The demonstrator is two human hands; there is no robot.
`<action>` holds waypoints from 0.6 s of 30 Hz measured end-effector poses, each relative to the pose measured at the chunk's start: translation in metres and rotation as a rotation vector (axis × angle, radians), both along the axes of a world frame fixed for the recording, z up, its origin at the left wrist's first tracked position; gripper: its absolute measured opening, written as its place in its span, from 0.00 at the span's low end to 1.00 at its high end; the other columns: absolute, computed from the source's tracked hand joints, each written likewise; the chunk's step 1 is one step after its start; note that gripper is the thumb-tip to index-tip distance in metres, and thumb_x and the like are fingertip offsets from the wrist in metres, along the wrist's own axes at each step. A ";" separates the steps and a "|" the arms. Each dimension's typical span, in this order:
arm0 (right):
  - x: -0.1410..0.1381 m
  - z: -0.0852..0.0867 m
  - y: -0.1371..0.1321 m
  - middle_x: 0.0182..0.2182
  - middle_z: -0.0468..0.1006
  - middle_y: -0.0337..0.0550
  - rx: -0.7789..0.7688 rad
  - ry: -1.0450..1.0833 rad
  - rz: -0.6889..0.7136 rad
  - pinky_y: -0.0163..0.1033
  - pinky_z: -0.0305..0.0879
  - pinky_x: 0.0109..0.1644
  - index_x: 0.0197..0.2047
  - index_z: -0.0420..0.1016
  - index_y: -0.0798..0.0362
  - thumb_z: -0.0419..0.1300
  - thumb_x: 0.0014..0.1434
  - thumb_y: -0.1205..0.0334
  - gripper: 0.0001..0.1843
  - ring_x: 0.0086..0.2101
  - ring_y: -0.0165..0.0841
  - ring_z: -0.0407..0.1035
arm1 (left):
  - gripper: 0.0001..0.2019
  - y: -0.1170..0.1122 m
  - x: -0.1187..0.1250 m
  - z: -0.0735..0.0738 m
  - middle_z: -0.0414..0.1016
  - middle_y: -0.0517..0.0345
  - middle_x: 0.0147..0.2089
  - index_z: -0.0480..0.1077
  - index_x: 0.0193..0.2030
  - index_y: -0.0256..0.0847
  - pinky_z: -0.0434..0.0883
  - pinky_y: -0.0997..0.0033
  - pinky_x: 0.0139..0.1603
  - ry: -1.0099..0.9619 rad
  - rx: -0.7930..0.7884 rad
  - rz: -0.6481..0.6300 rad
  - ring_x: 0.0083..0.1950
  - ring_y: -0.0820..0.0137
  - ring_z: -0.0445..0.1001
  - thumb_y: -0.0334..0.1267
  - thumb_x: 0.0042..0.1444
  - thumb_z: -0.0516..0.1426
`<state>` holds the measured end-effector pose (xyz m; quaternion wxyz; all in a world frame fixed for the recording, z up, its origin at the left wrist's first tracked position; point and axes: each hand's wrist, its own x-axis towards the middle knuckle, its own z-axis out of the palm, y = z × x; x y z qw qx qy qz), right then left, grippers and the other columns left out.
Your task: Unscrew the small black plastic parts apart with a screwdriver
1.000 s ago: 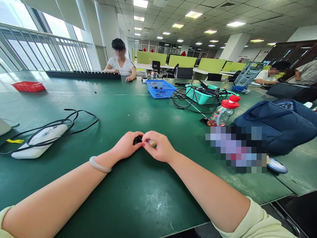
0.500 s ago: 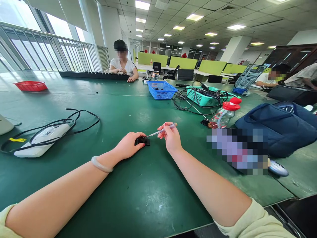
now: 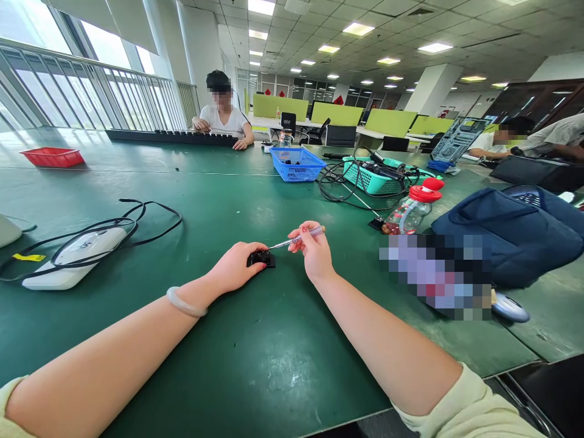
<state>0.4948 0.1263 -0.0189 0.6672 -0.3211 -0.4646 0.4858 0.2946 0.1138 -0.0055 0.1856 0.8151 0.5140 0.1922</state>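
Observation:
On the green table (image 3: 255,328), my left hand (image 3: 235,266) grips a small black part (image 3: 264,260) and holds it down against the surface. Its exact kind is too small to make out. My right hand (image 3: 314,252) is closed around the clear handle of a slim screwdriver (image 3: 296,238). The metal shaft points left, and its tip reaches the upper right of the black part; whether it touches a screw I cannot tell.
A white device (image 3: 75,258) with a black strap lies at left, near a red tray (image 3: 52,157). Beyond my hands stand a blue basket (image 3: 297,165) and a green basket (image 3: 369,177) with cables. A red-capped bottle (image 3: 413,210) and navy bag (image 3: 506,234) are at right. A person (image 3: 223,118) sits opposite.
The person opposite has raised one hand from the long black bar toward the chest. My hands, the screwdriver and the black part hold almost the same pose; the view has shifted slightly.

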 end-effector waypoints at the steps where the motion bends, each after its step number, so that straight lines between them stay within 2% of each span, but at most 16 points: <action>1: 0.000 0.000 0.000 0.27 0.78 0.33 -0.001 0.002 0.007 0.34 0.65 0.27 0.38 0.62 0.49 0.63 0.55 0.48 0.17 0.21 0.26 0.69 | 0.19 0.000 0.000 0.000 0.76 0.54 0.52 0.71 0.54 0.47 0.71 0.54 0.58 0.000 0.001 -0.001 0.54 0.57 0.72 0.45 0.56 0.55; 8: 0.000 0.001 0.000 0.27 0.79 0.32 -0.001 -0.057 0.070 0.35 0.66 0.28 0.38 0.61 0.48 0.63 0.55 0.46 0.18 0.22 0.27 0.70 | 0.19 -0.001 0.001 0.002 0.77 0.54 0.52 0.72 0.53 0.47 0.71 0.55 0.58 0.000 0.012 -0.004 0.54 0.57 0.72 0.46 0.56 0.55; 13: 0.000 0.004 0.000 0.28 0.80 0.33 -0.003 -0.119 0.052 0.34 0.66 0.27 0.37 0.62 0.48 0.63 0.55 0.46 0.18 0.21 0.26 0.70 | 0.18 -0.001 0.001 0.001 0.77 0.54 0.51 0.72 0.52 0.47 0.71 0.55 0.58 0.003 0.012 0.002 0.54 0.57 0.73 0.46 0.55 0.55; 18: 0.002 0.003 0.005 0.27 0.81 0.34 -0.097 -0.077 0.006 0.32 0.65 0.24 0.36 0.60 0.48 0.66 0.53 0.46 0.21 0.19 0.26 0.69 | 0.19 -0.001 0.001 0.002 0.76 0.54 0.53 0.71 0.54 0.47 0.70 0.54 0.59 -0.007 -0.009 -0.001 0.54 0.57 0.72 0.45 0.56 0.55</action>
